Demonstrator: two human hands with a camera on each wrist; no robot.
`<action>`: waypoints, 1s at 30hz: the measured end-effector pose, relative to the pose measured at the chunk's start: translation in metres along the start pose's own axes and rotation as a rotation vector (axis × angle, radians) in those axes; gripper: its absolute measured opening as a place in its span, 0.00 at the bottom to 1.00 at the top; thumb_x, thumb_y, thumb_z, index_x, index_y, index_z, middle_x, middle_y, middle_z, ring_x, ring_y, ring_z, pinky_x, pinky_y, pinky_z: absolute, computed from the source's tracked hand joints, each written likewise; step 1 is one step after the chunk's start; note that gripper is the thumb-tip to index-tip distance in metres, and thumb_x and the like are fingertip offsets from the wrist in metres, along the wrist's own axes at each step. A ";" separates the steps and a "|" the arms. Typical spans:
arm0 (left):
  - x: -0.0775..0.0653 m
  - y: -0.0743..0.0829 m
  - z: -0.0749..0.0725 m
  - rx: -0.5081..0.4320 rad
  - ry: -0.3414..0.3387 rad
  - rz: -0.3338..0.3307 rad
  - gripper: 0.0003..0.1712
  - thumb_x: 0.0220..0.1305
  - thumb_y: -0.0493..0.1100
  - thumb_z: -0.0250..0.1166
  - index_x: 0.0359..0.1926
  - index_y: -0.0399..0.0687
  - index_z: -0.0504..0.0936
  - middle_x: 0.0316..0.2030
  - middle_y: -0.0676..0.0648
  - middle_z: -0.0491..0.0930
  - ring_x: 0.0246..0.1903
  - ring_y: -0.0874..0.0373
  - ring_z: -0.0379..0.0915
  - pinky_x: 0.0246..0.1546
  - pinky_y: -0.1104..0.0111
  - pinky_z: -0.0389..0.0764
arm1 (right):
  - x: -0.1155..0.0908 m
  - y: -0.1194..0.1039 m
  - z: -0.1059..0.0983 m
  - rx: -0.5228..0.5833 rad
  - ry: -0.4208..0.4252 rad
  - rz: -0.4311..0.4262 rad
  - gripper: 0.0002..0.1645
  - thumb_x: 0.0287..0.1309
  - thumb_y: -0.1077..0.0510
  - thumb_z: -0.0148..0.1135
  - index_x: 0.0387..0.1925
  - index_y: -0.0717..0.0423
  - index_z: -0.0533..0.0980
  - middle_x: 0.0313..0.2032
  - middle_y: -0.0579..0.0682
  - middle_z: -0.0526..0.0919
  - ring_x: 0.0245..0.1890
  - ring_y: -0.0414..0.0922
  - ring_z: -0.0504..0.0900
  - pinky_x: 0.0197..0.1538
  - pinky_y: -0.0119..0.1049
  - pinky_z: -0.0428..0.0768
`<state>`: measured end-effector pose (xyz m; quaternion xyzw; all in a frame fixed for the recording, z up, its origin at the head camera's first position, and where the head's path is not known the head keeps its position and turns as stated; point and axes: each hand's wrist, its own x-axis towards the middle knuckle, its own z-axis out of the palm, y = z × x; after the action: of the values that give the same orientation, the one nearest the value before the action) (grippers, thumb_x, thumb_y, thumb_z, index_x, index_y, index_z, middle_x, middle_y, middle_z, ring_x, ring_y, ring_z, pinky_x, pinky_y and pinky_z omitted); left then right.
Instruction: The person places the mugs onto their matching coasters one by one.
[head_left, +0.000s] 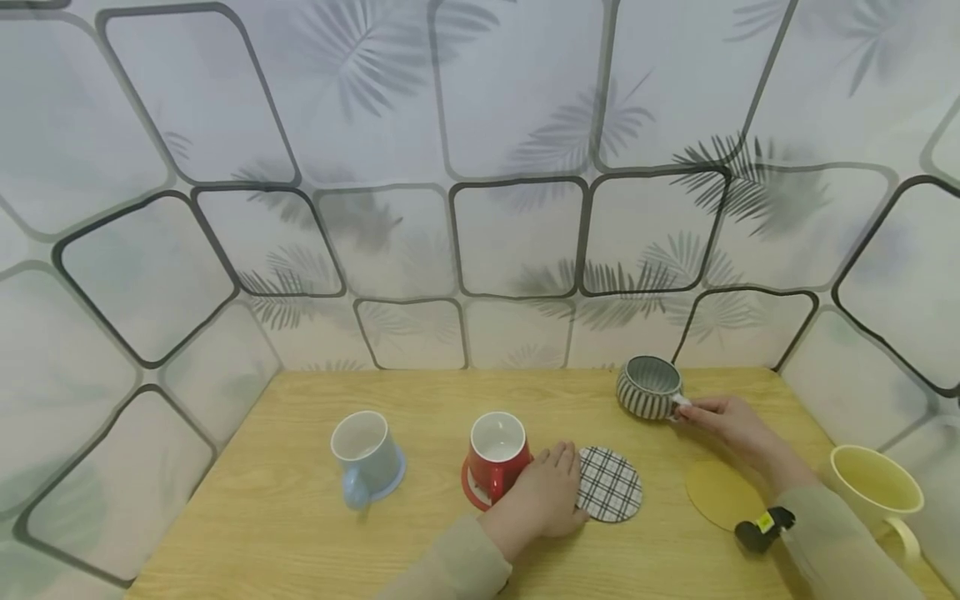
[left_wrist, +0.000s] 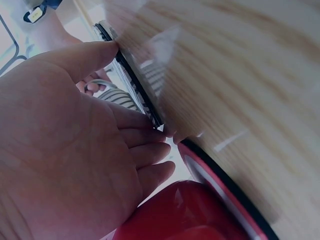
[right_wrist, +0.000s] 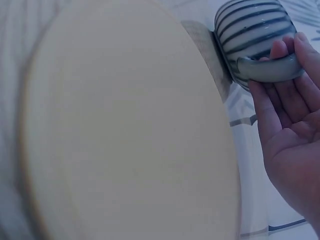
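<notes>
My right hand (head_left: 723, 421) holds the handle of a grey-and-white striped cup (head_left: 647, 400) at the back right. In the right wrist view, thumb and fingers (right_wrist: 307, 57) close around that handle (right_wrist: 272, 69). Between the red mug (head_left: 501, 454) and a round checkered coaster (head_left: 611, 485) lies my left hand (head_left: 547, 492), fingers fairly straight. Its thumb (left_wrist: 97, 55) and a fingertip touch the coaster's edge (left_wrist: 135, 82), as the left wrist view shows. The red mug stands on a red-rimmed coaster (head_left: 472, 489), right beside the left hand.
A light blue mug (head_left: 367, 454) stands on a blue coaster (head_left: 397, 475) at the left. A yellow coaster (head_left: 720, 493) lies under the right forearm, with a pale yellow mug (head_left: 873, 487) to its right. The patterned wall (head_left: 517, 242) borders the wooden table (head_left: 300, 533) behind.
</notes>
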<state>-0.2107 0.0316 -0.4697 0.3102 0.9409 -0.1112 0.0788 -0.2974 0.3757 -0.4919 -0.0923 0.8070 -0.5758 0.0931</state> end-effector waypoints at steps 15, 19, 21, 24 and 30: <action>0.001 0.001 0.000 0.007 -0.003 -0.002 0.47 0.75 0.70 0.57 0.83 0.49 0.61 0.83 0.49 0.60 0.83 0.58 0.55 0.81 0.68 0.63 | -0.008 -0.011 0.021 0.042 0.123 0.037 0.15 0.77 0.56 0.62 0.38 0.51 0.92 0.33 0.26 0.89 0.41 0.21 0.84 0.47 0.16 0.82; 0.001 0.001 0.000 0.002 -0.005 -0.005 0.47 0.74 0.70 0.57 0.83 0.49 0.61 0.83 0.50 0.60 0.83 0.58 0.55 0.81 0.68 0.63 | -0.009 -0.011 0.025 0.004 0.173 0.038 0.15 0.77 0.57 0.62 0.38 0.57 0.91 0.32 0.25 0.88 0.40 0.20 0.83 0.45 0.16 0.81; 0.001 0.001 0.000 -0.001 -0.009 -0.005 0.47 0.75 0.71 0.56 0.83 0.50 0.61 0.83 0.50 0.60 0.83 0.58 0.55 0.81 0.67 0.63 | -0.010 -0.011 0.027 0.002 0.193 0.044 0.15 0.77 0.57 0.62 0.38 0.56 0.91 0.31 0.25 0.88 0.39 0.20 0.82 0.44 0.16 0.81; 0.001 0.001 0.000 -0.004 -0.019 -0.002 0.47 0.75 0.70 0.56 0.83 0.49 0.61 0.83 0.49 0.59 0.83 0.57 0.54 0.82 0.67 0.63 | -0.012 -0.010 0.030 0.017 0.223 0.051 0.15 0.77 0.58 0.63 0.35 0.52 0.92 0.29 0.25 0.88 0.37 0.21 0.81 0.43 0.16 0.80; 0.001 0.000 0.000 -0.006 -0.023 -0.004 0.48 0.75 0.71 0.56 0.83 0.50 0.60 0.83 0.49 0.58 0.83 0.57 0.53 0.82 0.67 0.62 | -0.017 -0.012 0.035 0.136 0.262 0.018 0.18 0.76 0.61 0.63 0.30 0.45 0.91 0.29 0.28 0.89 0.37 0.23 0.81 0.42 0.17 0.80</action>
<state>-0.2113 0.0322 -0.4702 0.3067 0.9409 -0.1119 0.0904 -0.2718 0.3443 -0.4912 -0.0028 0.7723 -0.6352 -0.0018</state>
